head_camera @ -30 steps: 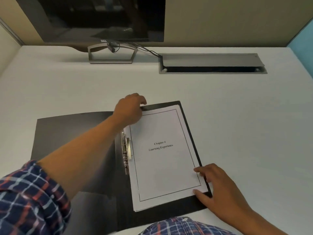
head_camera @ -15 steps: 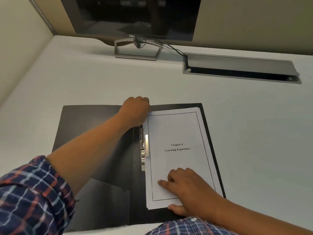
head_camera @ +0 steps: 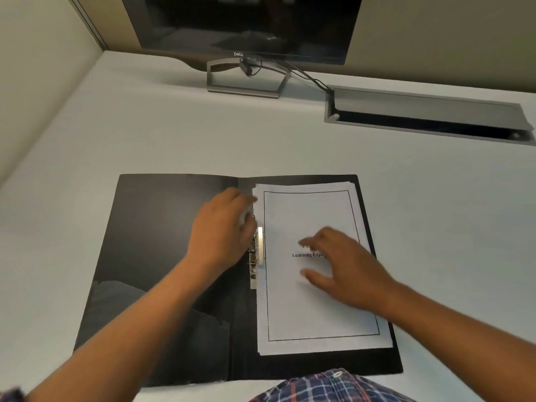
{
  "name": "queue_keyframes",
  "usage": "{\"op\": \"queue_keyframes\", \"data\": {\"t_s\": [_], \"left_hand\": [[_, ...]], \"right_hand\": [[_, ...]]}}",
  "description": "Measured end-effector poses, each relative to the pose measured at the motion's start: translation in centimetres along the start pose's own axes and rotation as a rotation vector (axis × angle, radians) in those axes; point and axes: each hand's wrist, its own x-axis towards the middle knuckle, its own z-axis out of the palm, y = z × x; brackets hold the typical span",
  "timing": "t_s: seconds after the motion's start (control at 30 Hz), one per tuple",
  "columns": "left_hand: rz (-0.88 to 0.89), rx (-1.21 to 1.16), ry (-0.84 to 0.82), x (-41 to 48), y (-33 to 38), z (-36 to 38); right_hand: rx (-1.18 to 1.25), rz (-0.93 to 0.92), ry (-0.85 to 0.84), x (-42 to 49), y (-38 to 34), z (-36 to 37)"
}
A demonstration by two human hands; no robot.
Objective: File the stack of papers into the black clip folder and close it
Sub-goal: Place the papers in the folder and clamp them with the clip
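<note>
Bare left hand (head_camera: 223, 230): I see it over the folder's spine, fingers loosely curled at the metal clip; it blurs, so I cannot tell whether it grips the lever or only touches it.
Right hand (head_camera: 345, 265): spread, palm down, flat on the middle of the top sheet, covering part of the printed title; it holds nothing.
Metal clip (head_camera: 256, 253): silver, along the spine, just beside the left edge of the papers, partly hidden by my left hand.
Stack of papers (head_camera: 316, 311): white, top sheet with a thin black border and the words "Learning Exp…" showing; it lies on the right half of the folder, edges slightly fanned at the top.
Black clip folder (head_camera: 162, 242): open flat, left cover bare with a pocket at its lower part, right half under the papers.
Desk (head_camera: 145, 134): pale, the folder resting on its near part.
Monitor (head_camera: 240, 24): dark, on a grey stand at the far edge, well apart from the folder.
Cable tray (head_camera: 429, 105): grey, lid raised, far right of the desk.
Sleeves: blue plaid, at the bottom edge.
</note>
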Motion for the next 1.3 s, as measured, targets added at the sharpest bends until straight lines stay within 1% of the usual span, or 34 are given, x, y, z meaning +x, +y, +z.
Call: {"op": "queue_keyframes", "data": {"t_s": [0.03, 0.1, 0.2, 0.23, 0.27, 0.37, 0.47, 0.53, 0.7, 0.97, 1.1, 1.17, 1.3], "left_hand": [[-0.017, -0.032, -0.013, -2.2, 0.2, 0.0], [0.060, -0.054, -0.094, -6.5, 0.6, 0.2], [0.299, -0.032, -0.375, -11.6, 1.4, 1.2], [0.356, -0.005, -0.445, -12.8, 1.5, 1.6], [0.384, 0.020, -0.482, -13.7, 1.6, 2.0], [0.335, 0.019, -0.464, -14.8, 1.5, 2.7], [0.287, -0.034, -0.416, -15.4, 1.4, 3.2], [0.273, -0.015, -0.394, -15.8, 1.5, 3.5], [0.204, 0.034, -0.343, -16.4, 1.4, 4.2], [0.191, 0.019, -0.301, -16.7, 1.5, 4.4], [0.176, -0.008, -0.290, -16.7, 1.5, 4.3], [0.161, -0.032, -0.273, -16.7, 1.4, 4.1], [0.184, -0.048, -0.251, -16.8, 1.4, 4.0]], "right_hand": [[0.004, 0.009, 0.032, 1.1, 0.4, -0.6], [-0.003, 0.016, 0.058, 3.3, 1.1, -1.5], [-0.046, 0.011, 0.060, 7.1, 1.6, -2.1], [-0.050, 0.016, 0.057, 8.5, 1.6, -2.2], [-0.046, 0.018, 0.046, 9.8, 1.5, -2.4], [-0.050, -0.015, -0.028, 13.6, 0.8, -2.3], [-0.139, -0.026, -0.135, 15.9, -0.2, -1.6], [-0.197, -0.030, -0.151, 16.5, -0.7, -1.0], [-0.303, -0.075, -0.082, 16.4, -0.8, -0.3], [-0.252, -0.055, -0.021, 16.2, -0.8, 0.5], [-0.263, -0.066, -0.031, 16.0, -0.7, 0.5], [-0.210, -0.050, -0.015, 15.7, -0.5, 0.1], [-0.029, 0.057, 0.129, 13.9, 1.6, -2.3]]}}
